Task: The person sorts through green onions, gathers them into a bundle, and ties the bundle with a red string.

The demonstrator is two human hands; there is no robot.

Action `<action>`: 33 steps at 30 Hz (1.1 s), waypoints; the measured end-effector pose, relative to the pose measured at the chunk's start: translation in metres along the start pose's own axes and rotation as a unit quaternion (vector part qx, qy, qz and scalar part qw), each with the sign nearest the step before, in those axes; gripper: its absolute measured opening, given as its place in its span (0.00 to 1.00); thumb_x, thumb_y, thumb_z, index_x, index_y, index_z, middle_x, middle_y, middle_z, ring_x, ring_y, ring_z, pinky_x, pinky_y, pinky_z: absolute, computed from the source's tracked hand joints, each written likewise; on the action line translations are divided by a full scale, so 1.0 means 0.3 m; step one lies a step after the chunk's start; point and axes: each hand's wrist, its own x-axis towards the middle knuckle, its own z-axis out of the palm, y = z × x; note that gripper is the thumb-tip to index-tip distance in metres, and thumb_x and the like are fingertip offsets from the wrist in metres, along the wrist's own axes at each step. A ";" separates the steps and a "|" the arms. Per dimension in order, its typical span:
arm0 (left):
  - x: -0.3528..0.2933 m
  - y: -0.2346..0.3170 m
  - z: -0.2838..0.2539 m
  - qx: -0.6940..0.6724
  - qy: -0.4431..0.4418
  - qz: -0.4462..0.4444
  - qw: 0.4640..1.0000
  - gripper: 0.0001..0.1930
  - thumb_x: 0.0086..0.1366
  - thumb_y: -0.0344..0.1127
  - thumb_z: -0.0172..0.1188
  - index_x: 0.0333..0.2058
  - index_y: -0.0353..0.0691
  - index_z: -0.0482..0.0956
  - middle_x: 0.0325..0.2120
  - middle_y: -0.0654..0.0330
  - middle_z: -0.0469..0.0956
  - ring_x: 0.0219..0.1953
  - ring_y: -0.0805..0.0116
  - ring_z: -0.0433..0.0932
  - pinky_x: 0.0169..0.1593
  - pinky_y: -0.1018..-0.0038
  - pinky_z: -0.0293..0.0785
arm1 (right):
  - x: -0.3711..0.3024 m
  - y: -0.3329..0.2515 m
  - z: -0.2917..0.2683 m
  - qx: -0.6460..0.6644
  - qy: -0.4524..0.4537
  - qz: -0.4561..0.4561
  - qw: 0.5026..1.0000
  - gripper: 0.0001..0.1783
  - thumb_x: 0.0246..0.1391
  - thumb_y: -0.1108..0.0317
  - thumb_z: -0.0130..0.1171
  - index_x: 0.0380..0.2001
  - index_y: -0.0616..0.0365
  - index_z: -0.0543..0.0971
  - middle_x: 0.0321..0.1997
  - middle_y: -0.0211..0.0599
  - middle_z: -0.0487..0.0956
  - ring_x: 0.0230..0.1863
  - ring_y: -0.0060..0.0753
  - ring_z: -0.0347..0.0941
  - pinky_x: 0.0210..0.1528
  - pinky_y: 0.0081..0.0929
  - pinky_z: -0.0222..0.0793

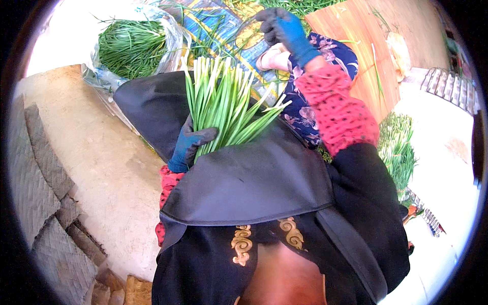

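My left hand [195, 140], in a blue and dark grey glove, grips a thick bunch of garlic chives [218, 101]. Their pale cut ends point away from me, and the green blades lean against my black apron [249, 183]. Out at the far side, my right hand [279, 28] wears the same kind of glove, its fingers curled together. Whatever sits between those fingertips, if anything, is too small to make out. Loose green blades [213, 35] lie near it on a blue and yellow printed sheet [195, 23].
At the far left, a clear plastic bag [175, 40] holds a heap of chives [132, 48]. A wooden board [363, 51] with a few stray blades lies to the right. Bundled chives [399, 147] rest beside my right arm. Flattened cardboard [46, 203] covers the left floor.
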 end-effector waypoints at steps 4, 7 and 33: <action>-0.005 0.053 0.136 0.071 0.045 0.017 0.996 0.35 0.44 0.24 0.65 0.53 0.38 0.62 0.39 0.59 0.75 0.33 0.74 0.75 0.36 0.82 0.72 | -0.123 -0.026 0.177 -0.009 -0.083 -0.110 0.990 0.18 0.52 0.61 0.51 0.44 0.59 0.69 0.36 0.39 0.75 0.36 0.31 0.73 0.35 0.23 0.71; -0.010 0.082 0.188 0.130 0.044 -0.012 0.990 0.35 0.43 0.24 0.66 0.53 0.38 0.63 0.40 0.61 0.75 0.37 0.74 0.75 0.40 0.81 0.71 | -0.157 0.030 0.317 -0.517 -0.056 -0.302 0.799 0.30 0.47 0.44 0.53 0.46 0.54 0.71 0.40 0.50 0.74 0.39 0.45 0.73 0.40 0.37 0.69; -0.032 0.154 0.225 0.095 -0.037 -0.007 0.995 0.34 0.48 0.24 0.64 0.55 0.37 0.60 0.47 0.59 0.71 0.45 0.70 0.71 0.50 0.74 0.67 | -0.157 0.066 0.413 0.342 -0.224 -0.020 0.913 0.27 0.46 0.67 0.57 0.51 0.61 0.65 0.39 0.37 0.75 0.36 0.17 0.71 0.42 0.16 0.68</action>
